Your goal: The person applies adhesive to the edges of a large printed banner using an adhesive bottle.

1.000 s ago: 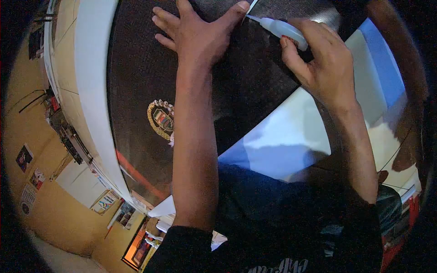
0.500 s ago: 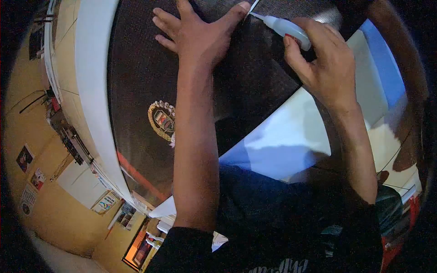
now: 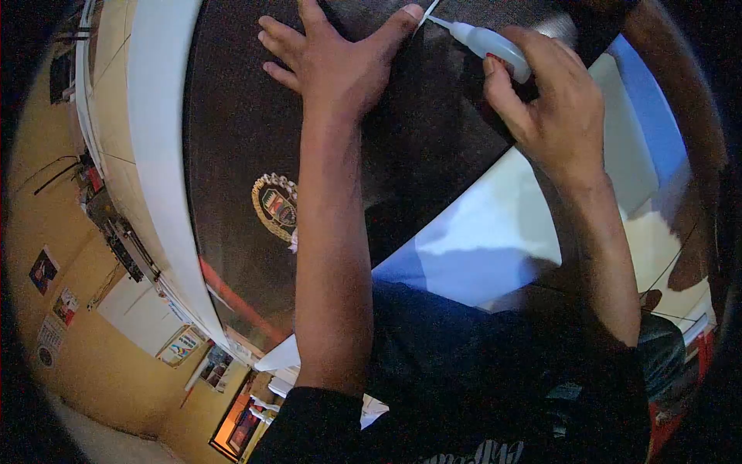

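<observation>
My left hand (image 3: 340,66) lies spread on a dark cloth (image 3: 433,147), its thumb stretched toward a thin white strip (image 3: 426,14) at the top edge of the view. Between the thumb and fingers of my right hand (image 3: 553,100) is a translucent squeeze bottle (image 3: 495,52) with a narrow pointed nozzle. The nozzle tip is right at the white strip, close to my left thumb. Beside my left forearm, an embroidered crest (image 3: 275,207) with a gold wreath shows on the cloth, its right side partly hidden by the arm.
White material (image 3: 487,232) lies under the cloth's diagonal edge, toward my body. A pale curved border (image 3: 158,116) runs along the cloth's left side. A red stripe (image 3: 239,301) shows at its lower left. Beyond is a yellowish wall (image 3: 116,371) with pictures on it.
The bottle's nozzle tip has shifted slightly up and right along the white strip. My left hand stays nearly where it was.
</observation>
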The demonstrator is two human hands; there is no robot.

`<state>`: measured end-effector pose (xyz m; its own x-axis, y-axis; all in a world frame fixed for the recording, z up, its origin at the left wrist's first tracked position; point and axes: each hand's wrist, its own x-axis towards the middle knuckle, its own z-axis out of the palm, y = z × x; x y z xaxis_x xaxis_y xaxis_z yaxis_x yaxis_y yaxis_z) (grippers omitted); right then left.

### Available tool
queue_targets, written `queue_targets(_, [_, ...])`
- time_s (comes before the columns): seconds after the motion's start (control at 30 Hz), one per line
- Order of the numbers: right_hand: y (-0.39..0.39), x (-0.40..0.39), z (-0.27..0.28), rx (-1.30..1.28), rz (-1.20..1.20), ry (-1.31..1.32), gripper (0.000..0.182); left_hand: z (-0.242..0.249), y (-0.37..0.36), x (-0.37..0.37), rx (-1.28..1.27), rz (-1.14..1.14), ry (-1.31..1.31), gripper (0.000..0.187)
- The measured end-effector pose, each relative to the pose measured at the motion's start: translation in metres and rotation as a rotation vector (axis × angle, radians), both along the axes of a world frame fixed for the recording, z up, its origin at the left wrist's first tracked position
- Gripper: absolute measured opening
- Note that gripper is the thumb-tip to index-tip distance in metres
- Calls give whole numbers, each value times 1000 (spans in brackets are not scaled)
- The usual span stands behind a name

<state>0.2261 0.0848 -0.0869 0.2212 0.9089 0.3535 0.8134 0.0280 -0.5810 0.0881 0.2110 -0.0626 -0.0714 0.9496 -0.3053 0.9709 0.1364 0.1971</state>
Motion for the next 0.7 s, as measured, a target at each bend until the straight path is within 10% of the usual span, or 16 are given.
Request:
queue_targets(0.47, [1,0,1,114,-75,115,23,-41,7,-44,213,-220,-196,123])
queue_targets(0.7, [-10,-3,6,134,-108,212,27,-30,-16,-57,209,-366,-165,74])
